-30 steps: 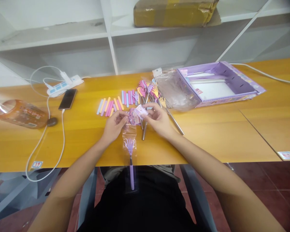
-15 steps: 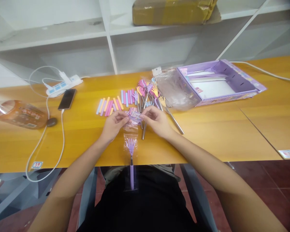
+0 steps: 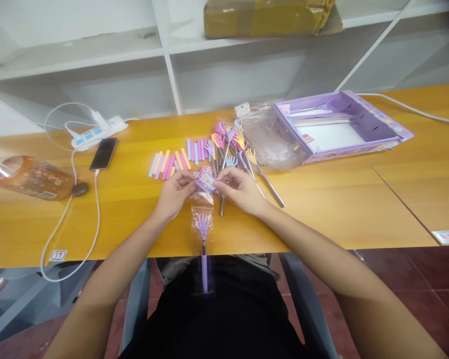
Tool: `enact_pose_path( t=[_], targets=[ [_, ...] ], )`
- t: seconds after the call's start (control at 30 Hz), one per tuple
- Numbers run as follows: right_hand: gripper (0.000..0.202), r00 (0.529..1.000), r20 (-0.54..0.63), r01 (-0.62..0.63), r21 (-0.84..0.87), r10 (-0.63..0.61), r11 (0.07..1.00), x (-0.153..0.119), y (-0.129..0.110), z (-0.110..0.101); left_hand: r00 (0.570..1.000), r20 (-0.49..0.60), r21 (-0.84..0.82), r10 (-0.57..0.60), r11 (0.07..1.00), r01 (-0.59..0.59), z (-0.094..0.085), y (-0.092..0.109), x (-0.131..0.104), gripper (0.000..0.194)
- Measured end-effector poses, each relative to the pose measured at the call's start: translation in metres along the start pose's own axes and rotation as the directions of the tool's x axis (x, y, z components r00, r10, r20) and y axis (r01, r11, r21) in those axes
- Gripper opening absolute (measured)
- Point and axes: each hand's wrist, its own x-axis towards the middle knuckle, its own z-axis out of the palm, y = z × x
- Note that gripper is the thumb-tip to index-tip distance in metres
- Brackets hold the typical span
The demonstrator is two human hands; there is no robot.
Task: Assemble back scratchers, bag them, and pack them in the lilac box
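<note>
So at the far left of my table there's an orange bottle (image 3: 33, 177) with a small dark round thing (image 3: 80, 189) just beside it, then a white power strip (image 3: 99, 133) further back and a phone (image 3: 104, 153) with a white cable (image 3: 97, 219) looping toward the near edge. Next come the short coloured sticks (image 3: 168, 164), in pink, purple, blue and yellow, laid roughly in rows just past my left hand (image 3: 176, 194). That hand's thumb and fingers are pinched on the left side of a small printed card (image 3: 206, 182), with pinkish printed pieces (image 3: 205, 170) right behind it. Below the card a clear bag (image 3: 194, 219) with a purple hand-shaped scratcher (image 3: 204, 271) inside runs toward me, past the near table edge and over my black shirt. My right hand (image 3: 237, 188) has the card's right side between thumb and finger, so my hands are close but not touching. Just beyond is a messy heap of scratcher heads and metal rods (image 3: 228, 142), then crumpled clear plastic (image 3: 275, 142) against an open purple box (image 3: 377, 134) at far right, flat pieces inside.
</note>
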Motion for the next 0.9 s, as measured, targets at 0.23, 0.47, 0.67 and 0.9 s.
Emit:
enact_pose_path(
  t=[0.23, 0.47, 0.67, 0.9],
  targets=[
    [0.025, 0.997, 0.038, 0.075, -0.14, -0.07, 0.987, -0.0008, 0.0021, -0.0038, 1.0, -0.005, -0.042, -0.019, 0.999, 0.019, 0.0017, 0.004, -0.0014, 0.045],
    [0.016, 0.974, 0.083, 0.226, -0.278, -0.211, 0.934, -0.0015, 0.0033, -0.007, 0.993, -0.052, -0.102, -0.104, 0.99, 0.098, 0.0031, 0.0085, -0.0014, 0.046],
    [0.015, 0.949, 0.081, 0.313, -0.375, -0.305, 0.872, -0.0038, 0.0009, -0.0069, 0.996, -0.026, -0.077, -0.084, 0.994, 0.082, -0.0007, 0.0067, -0.0011, 0.038],
    [0.009, 0.931, 0.065, 0.353, -0.42, -0.36, 0.836, -0.0052, -0.0025, -0.0059, 0.997, 0.043, -0.143, -0.064, 0.987, 0.07, -0.0037, 0.0072, 0.0004, 0.038]
  ],
)
